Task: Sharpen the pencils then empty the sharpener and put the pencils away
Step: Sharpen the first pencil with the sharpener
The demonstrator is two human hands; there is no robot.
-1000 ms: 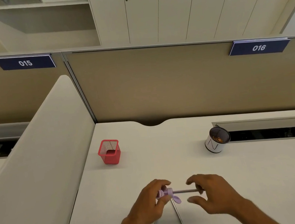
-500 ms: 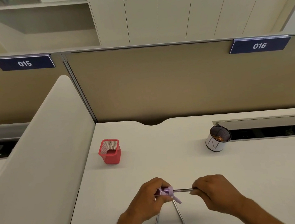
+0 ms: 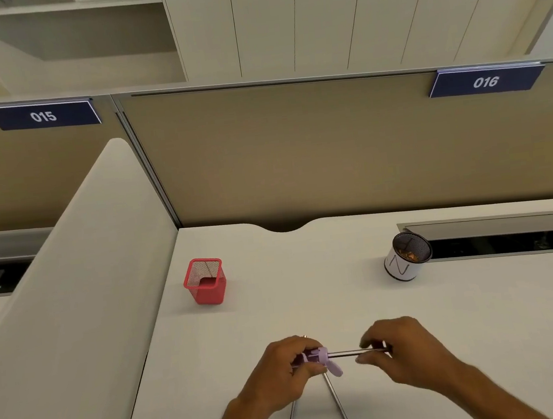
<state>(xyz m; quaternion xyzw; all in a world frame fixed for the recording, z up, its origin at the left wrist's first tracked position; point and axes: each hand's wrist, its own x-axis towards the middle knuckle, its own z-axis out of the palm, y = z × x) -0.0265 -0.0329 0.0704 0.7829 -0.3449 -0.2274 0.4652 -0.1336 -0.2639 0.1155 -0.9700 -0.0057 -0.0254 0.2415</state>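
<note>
Left hand [image 3: 280, 377]: grip closed around the purple sharpener, fingers curled over its top, low in the middle of the view, above the near part of the counter.
Right hand [image 3: 407, 356]: grip pinched on the held pencil, thumb below and fingertips above its right end; the other fingers are loosely curled.
Purple sharpener [image 3: 319, 359]: small lilac body, mostly covered by the left hand; a lilac flap hangs down from its right side. Its opening faces right, toward the held pencil.
Held pencil [image 3: 348, 353]: dark, thin, lying level between the 2 hands; its left end goes into the sharpener, its right end is hidden in the right hand. Whether the tip is sharp cannot be told.
Loose pencils [image 3: 336, 399]: 2 dark pencils lie on the counter under the hands, close together at the far ends and spread apart toward the near edge, like an upside-down V. Their far ends are hidden by the hands.
Red mesh holder [image 3: 205, 281]: square, upright, on the left part of the counter, well apart from the hands.
White cup [image 3: 403, 260]: round, with a dark mesh rim and brownish bits inside, on the right, just beside the open cable hatch [image 3: 498, 235].
Counter [image 3: 313, 301]: white, bare between the 2 containers and the hands.
Partition signs: 015 [image 3: 43, 116] at left, 016 [image 3: 485, 82] at right.
</note>
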